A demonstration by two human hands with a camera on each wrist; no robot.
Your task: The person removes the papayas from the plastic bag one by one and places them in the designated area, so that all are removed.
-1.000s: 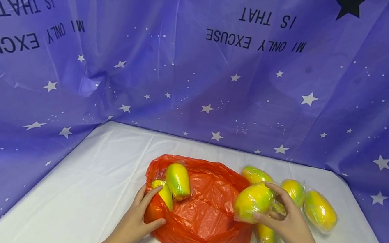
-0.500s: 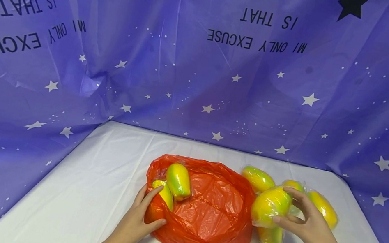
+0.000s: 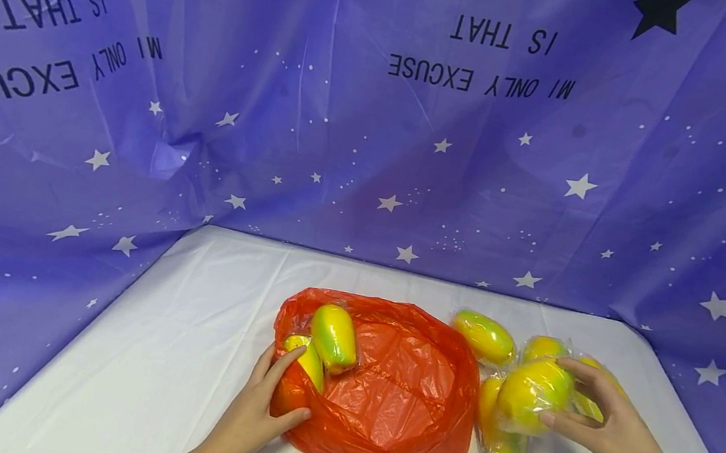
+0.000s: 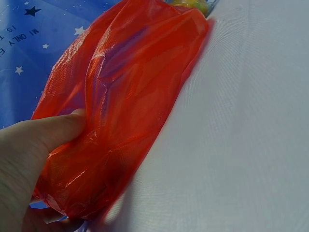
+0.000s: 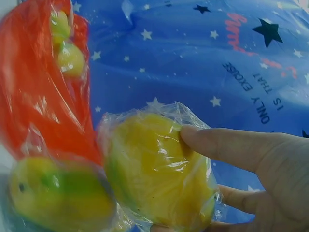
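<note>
My left hand (image 3: 261, 406) grips the left side of a red plastic bag (image 3: 383, 450), its thumb pressed on the near outside in the left wrist view. Two yellow-green mangoes (image 3: 335, 339) lie inside the bag at its left end, one partly behind my fingers. The bag's mouth gapes upward. Between thumb and fingers, my right hand (image 3: 615, 436) holds a mango (image 3: 533, 396) wrapped in clear plastic, right of the bag. In the head view it overlaps another wrapped mango (image 3: 502, 447) beside the bag.
More wrapped mangoes lie on the white tabletop (image 3: 218, 314) at the right: one mango (image 3: 485, 337) by the bag's far right rim, another mango (image 3: 544, 348) behind the held one, and others partly hidden by my right hand. A purple star-printed cloth (image 3: 347, 139) hangs behind and at the sides.
My right hand has moved to the right with the mango, away from the bag's right rim. The left hand and the bag have stayed in place.
</note>
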